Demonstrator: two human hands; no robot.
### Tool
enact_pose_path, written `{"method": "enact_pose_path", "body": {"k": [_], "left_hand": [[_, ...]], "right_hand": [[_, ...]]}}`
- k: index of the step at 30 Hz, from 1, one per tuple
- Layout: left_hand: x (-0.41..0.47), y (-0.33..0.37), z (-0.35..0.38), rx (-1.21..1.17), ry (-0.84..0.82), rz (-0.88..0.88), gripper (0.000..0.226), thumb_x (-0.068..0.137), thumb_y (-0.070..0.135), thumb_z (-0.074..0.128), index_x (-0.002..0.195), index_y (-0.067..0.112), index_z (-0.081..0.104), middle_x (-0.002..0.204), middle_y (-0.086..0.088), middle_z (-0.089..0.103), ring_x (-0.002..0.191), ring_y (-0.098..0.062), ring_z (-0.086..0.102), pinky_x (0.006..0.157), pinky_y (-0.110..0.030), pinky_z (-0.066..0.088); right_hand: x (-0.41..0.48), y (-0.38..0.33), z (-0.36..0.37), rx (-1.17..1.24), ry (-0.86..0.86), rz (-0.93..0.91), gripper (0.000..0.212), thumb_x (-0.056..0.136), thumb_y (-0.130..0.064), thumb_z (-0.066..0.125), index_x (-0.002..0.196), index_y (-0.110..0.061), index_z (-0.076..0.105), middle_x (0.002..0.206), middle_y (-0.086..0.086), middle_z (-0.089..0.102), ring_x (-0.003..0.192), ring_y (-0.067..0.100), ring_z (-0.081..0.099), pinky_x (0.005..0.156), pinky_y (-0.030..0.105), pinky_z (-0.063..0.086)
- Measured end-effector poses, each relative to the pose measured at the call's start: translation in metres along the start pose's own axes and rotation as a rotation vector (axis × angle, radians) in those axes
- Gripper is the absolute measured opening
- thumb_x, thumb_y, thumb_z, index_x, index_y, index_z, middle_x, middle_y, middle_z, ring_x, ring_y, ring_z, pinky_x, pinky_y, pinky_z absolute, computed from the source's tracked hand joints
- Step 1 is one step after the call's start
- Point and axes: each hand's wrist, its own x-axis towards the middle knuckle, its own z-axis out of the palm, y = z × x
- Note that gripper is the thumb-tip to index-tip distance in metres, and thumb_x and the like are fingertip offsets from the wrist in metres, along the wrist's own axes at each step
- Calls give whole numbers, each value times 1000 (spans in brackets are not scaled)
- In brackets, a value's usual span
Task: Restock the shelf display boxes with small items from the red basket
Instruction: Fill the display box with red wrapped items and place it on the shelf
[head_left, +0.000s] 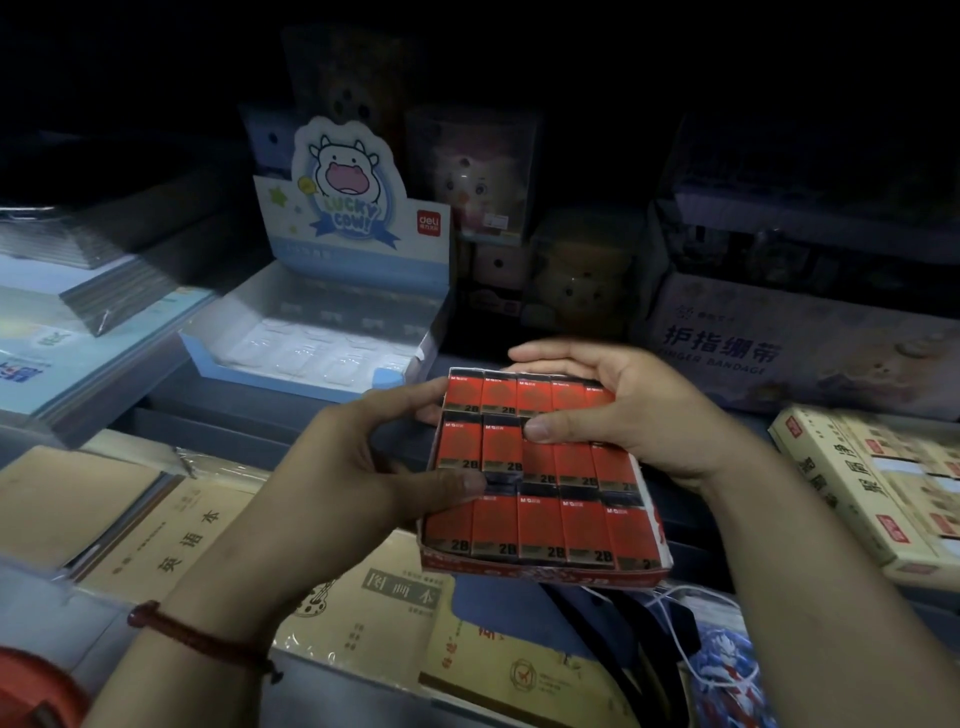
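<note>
A red display box (545, 569) packed with rows of small red 2B erasers (540, 525) is held in the air in front of the shelf. My left hand (358, 467) grips its left edge, thumb lying on the eraser tops. My right hand (618, 410) holds the far right side, fingers curled round the back edge and thumb pressing an eraser in the middle row. The red basket (31, 691) shows only as a rim at the bottom left corner.
A blue and white "Lucky Cow" display box (311, 332) with white erasers stands on the shelf behind. A finger bandage box (779, 348) sits at the right, beige boxes (857, 483) below it. Notebooks (171, 535) fill the lower shelf.
</note>
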Motion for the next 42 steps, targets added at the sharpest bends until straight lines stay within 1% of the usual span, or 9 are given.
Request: {"method": "enact_pose_path", "body": {"k": [4, 6, 10, 14, 20, 25, 29, 35, 42], "left_hand": [[-1, 2, 0, 23, -8, 1, 58, 60, 21, 81, 107, 53, 70, 106, 13, 76, 73, -24, 77, 63, -27, 62], [0, 1, 1, 34, -1, 3, 62, 60, 22, 83, 114, 50, 69, 108, 10, 76, 75, -25, 77, 65, -30, 63], [0, 1, 2, 7, 25, 9, 66, 58, 14, 86, 116, 43, 71, 109, -3, 76, 71, -24, 77, 61, -28, 62], [-1, 3, 5, 9, 43, 0, 72, 55, 16, 87, 121, 39, 68, 114, 3, 72, 75, -24, 77, 62, -31, 63], [-1, 7, 7, 11, 35, 38, 55, 56, 22, 86, 97, 57, 74, 110, 0, 74, 72, -24, 77, 61, -29, 62], [-1, 6, 6, 18, 54, 38, 58, 55, 21, 85, 104, 51, 73, 110, -3, 74, 69, -24, 76, 59, -28, 62], [-2, 7, 6, 42, 28, 41, 56, 59, 21, 85, 96, 61, 72, 108, 4, 75, 72, -25, 77, 62, -28, 62], [-3, 10, 7, 50, 26, 67, 58, 61, 18, 85, 90, 66, 71, 100, 4, 77, 61, -19, 72, 59, -25, 60], [-2, 8, 5, 33, -9, 43, 52, 65, 21, 82, 94, 63, 72, 103, 4, 77, 76, -28, 77, 64, -28, 62]], "right_hand": [[0, 0, 0, 5, 3, 2, 60, 78, -5, 83, 131, -26, 64, 123, -10, 73, 108, 14, 72, 88, 32, 61], [0, 0, 1, 3, 6, -1, 59, 78, -6, 83, 130, -26, 64, 123, -11, 73, 108, 13, 72, 87, 32, 61], [-1, 0, 1, 13, 9, -3, 59, 78, -5, 83, 130, -26, 65, 123, -10, 73, 108, 13, 72, 86, 31, 61], [-1, 1, 1, 33, 9, -4, 59, 78, -3, 82, 130, -24, 64, 124, -9, 72, 109, 14, 72, 86, 31, 61], [-1, 1, 1, 20, 8, -11, 59, 78, -3, 83, 131, -23, 64, 124, -9, 72, 109, 13, 72, 88, 31, 61], [-1, 0, 1, -3, 5, -12, 61, 77, -4, 83, 131, -24, 64, 122, -9, 73, 108, 13, 72, 85, 30, 61], [1, -1, 2, -49, 27, -9, 64, 73, -8, 87, 130, -27, 65, 120, -11, 74, 105, 11, 73, 84, 31, 61], [1, -1, 4, -68, 46, -15, 63, 72, -11, 88, 128, -28, 65, 118, -12, 74, 104, 10, 73, 84, 31, 61], [1, 0, 5, -34, 52, -12, 61, 73, -6, 87, 128, -24, 66, 118, -9, 75, 105, 13, 73, 86, 32, 61]]}}
